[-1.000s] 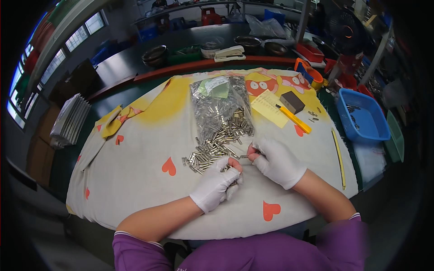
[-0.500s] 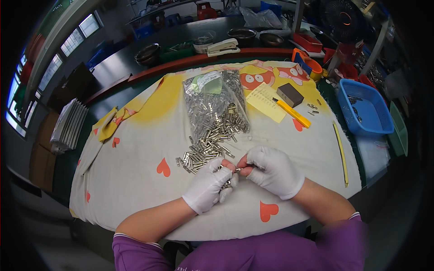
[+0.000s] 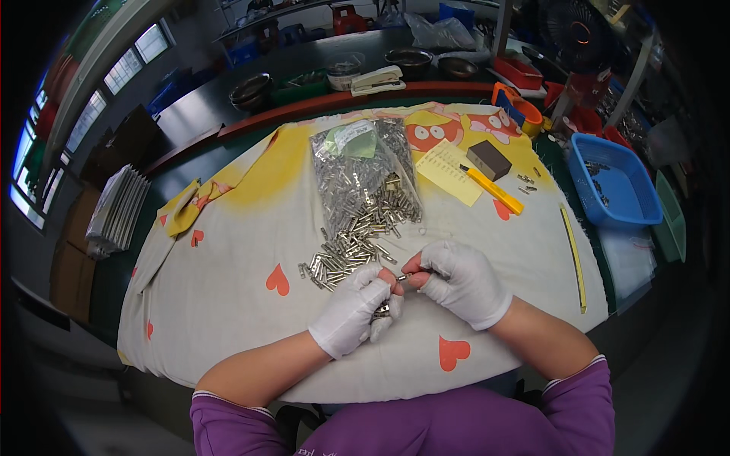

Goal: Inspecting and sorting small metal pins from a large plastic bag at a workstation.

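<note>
Both my hands wear white gloves with bare fingertips. Between their fingertips they pinch one small silvery metal part (image 3: 403,278), a short slim cylinder. My left hand (image 3: 353,310) is closed, with several more metal parts (image 3: 382,310) tucked under its curled fingers. My right hand (image 3: 465,287) holds the other end of the part between thumb and forefinger. Just beyond my hands lies a heap of like metal parts (image 3: 346,254), spilling from an opened clear plastic bag (image 3: 334,186) that is full of them.
A yellow utility knife (image 3: 490,188) rests over a yellow paper slip (image 3: 445,176), beside a dark block (image 3: 489,159). At right stands a blue basket (image 3: 620,216) with metal parts inside. A yellow strip (image 3: 574,258) lies on the patterned cloth (image 3: 228,311). Stacked packs (image 3: 118,213) stand at far left.
My right hand has shifted slightly up and away from the left, and more of the metal part shows between the fingertips. The heap and bag look the same.
</note>
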Demonstrator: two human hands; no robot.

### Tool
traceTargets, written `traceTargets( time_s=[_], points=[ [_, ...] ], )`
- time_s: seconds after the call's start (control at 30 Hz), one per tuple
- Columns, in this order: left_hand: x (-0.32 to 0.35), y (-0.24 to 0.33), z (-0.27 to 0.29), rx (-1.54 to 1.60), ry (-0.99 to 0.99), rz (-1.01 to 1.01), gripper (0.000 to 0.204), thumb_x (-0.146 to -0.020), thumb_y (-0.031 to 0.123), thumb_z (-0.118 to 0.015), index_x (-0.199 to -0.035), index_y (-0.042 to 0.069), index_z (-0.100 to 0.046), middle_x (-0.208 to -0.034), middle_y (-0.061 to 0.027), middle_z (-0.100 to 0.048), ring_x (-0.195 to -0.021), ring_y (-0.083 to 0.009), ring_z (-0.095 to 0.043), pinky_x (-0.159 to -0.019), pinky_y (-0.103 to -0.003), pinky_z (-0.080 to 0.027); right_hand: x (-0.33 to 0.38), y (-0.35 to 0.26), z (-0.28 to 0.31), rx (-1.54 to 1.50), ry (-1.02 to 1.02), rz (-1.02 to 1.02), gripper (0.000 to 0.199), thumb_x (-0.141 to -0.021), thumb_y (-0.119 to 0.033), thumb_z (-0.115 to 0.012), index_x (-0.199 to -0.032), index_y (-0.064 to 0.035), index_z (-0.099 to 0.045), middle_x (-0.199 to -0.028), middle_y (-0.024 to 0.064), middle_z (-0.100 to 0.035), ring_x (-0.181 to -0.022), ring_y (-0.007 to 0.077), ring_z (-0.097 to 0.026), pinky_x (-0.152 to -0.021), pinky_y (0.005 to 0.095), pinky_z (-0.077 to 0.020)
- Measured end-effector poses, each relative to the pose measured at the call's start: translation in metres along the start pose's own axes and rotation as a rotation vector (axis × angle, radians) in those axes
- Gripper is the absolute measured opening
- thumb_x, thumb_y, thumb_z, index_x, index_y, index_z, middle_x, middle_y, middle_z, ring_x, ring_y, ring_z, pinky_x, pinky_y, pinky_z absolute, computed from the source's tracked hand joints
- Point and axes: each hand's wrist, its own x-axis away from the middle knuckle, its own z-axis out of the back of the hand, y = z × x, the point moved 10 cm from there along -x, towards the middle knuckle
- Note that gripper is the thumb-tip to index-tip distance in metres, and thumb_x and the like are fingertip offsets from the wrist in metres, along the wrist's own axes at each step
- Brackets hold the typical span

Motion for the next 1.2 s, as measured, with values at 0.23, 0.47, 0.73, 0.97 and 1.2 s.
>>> traceTargets(
  time_s=[0.23,0.47,0.73,0.97,1.2],
  points=[
    [-0.0009,-0.0001,0.0000,0.017,-0.007,-0.006,0.018,-0.089,0.025,-0.043,-0.086,0.007,-0.047,-0.062,-0.0041,-0.050,-0.037,-0.0083,-0.038,-0.033,-0.021,-0.027,0.0004,-0.0007,0.0004,0.005,0.014,0.037,0.014,-0.073,-0.012,-0.067,-0.085,-0.0069,-0.061,-0.077,0.0100,-0.060,-0.072,0.0265,-0.059,-0.063,0.0326,-0.0476],
    [-0.0007,-0.0015,-0.0008,0.028,-0.011,0.013,0.022,-0.091,0.028,-0.043,-0.086,0.007,-0.048,-0.063,-0.0045,-0.051,-0.037,-0.0086,-0.038,-0.033,-0.021,-0.027,0.0005,-0.0009,0.0002,-0.010,0.017,0.033,0.012,-0.073,-0.012,-0.067,-0.083,-0.0065,-0.061,-0.075,0.0095,-0.060,-0.071,0.0267,-0.058,-0.063,0.0328,-0.0473],
    [0.0000,-0.0025,-0.0022,0.024,-0.028,0.027,0.025,-0.092,0.031,-0.042,-0.087,0.008,-0.047,-0.062,-0.0043,-0.051,-0.037,-0.0088,-0.038,-0.033,-0.021,-0.027,0.0001,-0.0020,-0.0024,-0.029,-0.032,-0.005,0.006,-0.077,-0.010,-0.062,-0.081,-0.0061,-0.060,-0.074,0.0105,-0.058,-0.070,0.0280,-0.057,-0.063,0.0337,-0.0461],
    [-0.0005,-0.0022,-0.0016,0.025,-0.014,0.036,0.024,-0.092,0.030,-0.041,-0.087,0.007,-0.047,-0.063,-0.0052,-0.050,-0.038,-0.0094,-0.038,-0.033,-0.022,-0.027,-0.0003,-0.0034,-0.0031,-0.030,-0.045,-0.005,0.006,-0.078,-0.010,-0.060,-0.082,-0.0052,-0.059,-0.076,0.0113,-0.058,-0.071,0.0285,-0.057,-0.064,0.0339,-0.0461],
    [0.0001,-0.0037,-0.0007,0.017,-0.005,0.065,0.024,-0.092,0.029,-0.039,-0.085,0.007,-0.047,-0.062,-0.0062,-0.050,-0.038,-0.0096,-0.038,-0.034,-0.022,-0.028,0.0006,-0.0013,-0.0069,0.002,-0.068,-0.020,0.009,-0.081,-0.012,-0.056,-0.083,-0.0036,-0.059,-0.076,0.0131,-0.058,-0.073,0.0302,-0.057,-0.065,0.0353,-0.0460]
  ],
)
